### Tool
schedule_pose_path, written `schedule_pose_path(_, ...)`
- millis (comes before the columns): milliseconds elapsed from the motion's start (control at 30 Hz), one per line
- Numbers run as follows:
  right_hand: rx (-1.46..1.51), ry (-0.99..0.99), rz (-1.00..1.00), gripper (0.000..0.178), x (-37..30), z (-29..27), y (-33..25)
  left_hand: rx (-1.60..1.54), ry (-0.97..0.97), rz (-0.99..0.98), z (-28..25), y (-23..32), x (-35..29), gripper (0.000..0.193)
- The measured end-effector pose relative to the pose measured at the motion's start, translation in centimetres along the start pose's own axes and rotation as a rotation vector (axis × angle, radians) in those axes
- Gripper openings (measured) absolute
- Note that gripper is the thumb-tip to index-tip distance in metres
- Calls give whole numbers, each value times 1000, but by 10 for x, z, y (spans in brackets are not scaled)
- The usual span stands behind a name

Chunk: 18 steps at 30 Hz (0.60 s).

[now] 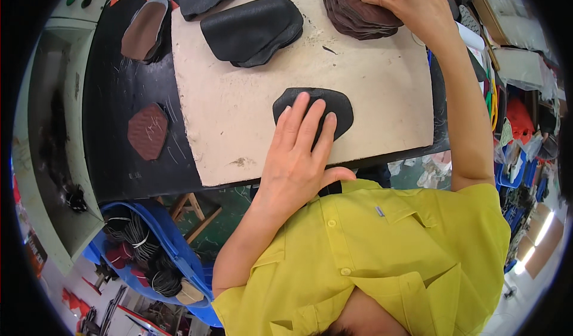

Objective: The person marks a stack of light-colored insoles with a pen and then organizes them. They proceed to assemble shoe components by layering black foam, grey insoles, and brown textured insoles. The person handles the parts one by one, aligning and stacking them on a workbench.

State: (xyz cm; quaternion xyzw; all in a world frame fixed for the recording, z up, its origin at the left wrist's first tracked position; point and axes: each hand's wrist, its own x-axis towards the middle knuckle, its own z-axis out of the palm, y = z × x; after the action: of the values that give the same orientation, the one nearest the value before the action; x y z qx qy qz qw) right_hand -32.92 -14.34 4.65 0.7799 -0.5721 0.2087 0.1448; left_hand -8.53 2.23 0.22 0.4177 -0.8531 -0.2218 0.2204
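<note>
My left hand (301,148) lies flat with its fingers spread on a black leather piece (343,106), near the front of the pale board (233,121). At the board's far right is a stack of dark brown quilted pieces (358,13). My right hand (418,7) is at that stack's right side, thumb across the top quilted piece and pinching at its edge. Its other fingertips are partly cut off by the upper rim of the view. Behind my left hand, a pile of folded black leather pieces (253,28) rests on the board.
One brown quilted piece (148,131) with chalk marks lies on the dark tabletop (119,169) at left. Beyond it stand stacked brown-and-grey pieces (143,31). A blue bin (188,258) of corded bundles sits below the table's left side. A grey metal trough (77,133) runs along the far left.
</note>
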Motion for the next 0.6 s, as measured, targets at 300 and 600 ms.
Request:
schedule_pose_path(300,1186,-68,418,31,-1,-44,-22,200,263,-2,11,-5,-8,29)
schedule_pose_path(600,1431,-1102,418,21,-56,-17,-89,293,295,-64,14,9,-34,20)
